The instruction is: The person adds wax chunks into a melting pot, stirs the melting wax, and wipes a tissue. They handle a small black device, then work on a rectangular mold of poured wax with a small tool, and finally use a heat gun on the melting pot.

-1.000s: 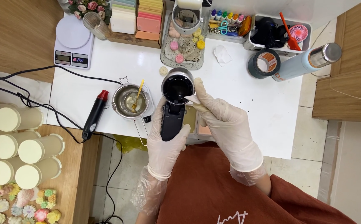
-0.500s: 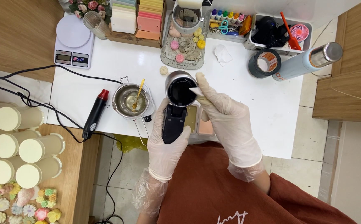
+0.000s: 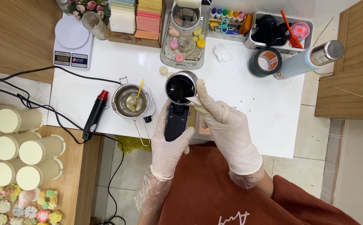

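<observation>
My left hand (image 3: 170,143), in a thin clear glove, grips the black handle of a small metal pitcher (image 3: 180,87) with a dark inside, held over the white table (image 3: 248,96). My right hand (image 3: 221,121), also gloved, pinches a small white piece (image 3: 193,100) at the pitcher's rim. Left of the pitcher stands a small metal pot (image 3: 130,101) with pale melted stuff and a yellow stick in it.
A black and red heat gun (image 3: 94,115) and its cables lie at the table's left edge. A scale (image 3: 72,43), coloured blocks, a tray with small shaped pieces (image 3: 183,46), a tape roll (image 3: 268,61) and a bottle (image 3: 306,60) stand at the back. Several cream cylinders (image 3: 18,146) fill the left shelf.
My right hand has shifted slightly along the pitcher's rim with the white piece. The pitcher and my left hand have barely moved.
</observation>
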